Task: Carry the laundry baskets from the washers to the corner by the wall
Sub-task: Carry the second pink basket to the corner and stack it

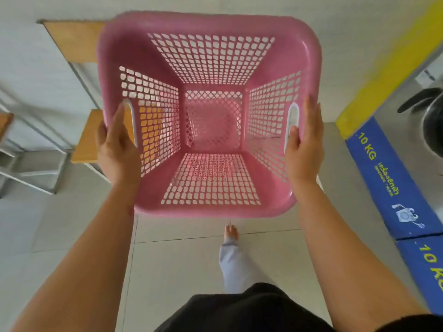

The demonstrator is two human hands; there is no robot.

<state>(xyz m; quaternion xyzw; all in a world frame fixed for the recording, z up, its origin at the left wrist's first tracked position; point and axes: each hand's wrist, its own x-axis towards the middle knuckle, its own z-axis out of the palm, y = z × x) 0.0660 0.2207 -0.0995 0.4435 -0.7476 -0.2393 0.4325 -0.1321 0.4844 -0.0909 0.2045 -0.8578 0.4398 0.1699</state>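
I hold a pink plastic laundry basket [211, 27] with perforated walls in front of me, above the tiled floor. It is empty and I look straight down into it. My left hand [117, 144] grips its left rim beside the handle slot. My right hand [304, 144] grips its right rim, with the thumb at the other handle slot. Both forearms reach up from the bottom of the view.
Washers [429, 121] with blue "10 KG" panels [393, 180] line the right side under a yellow band. Wooden-topped benches with metal frames [88, 137] stand at the left. My bare foot [231, 232] steps forward on the light floor tiles below the basket.
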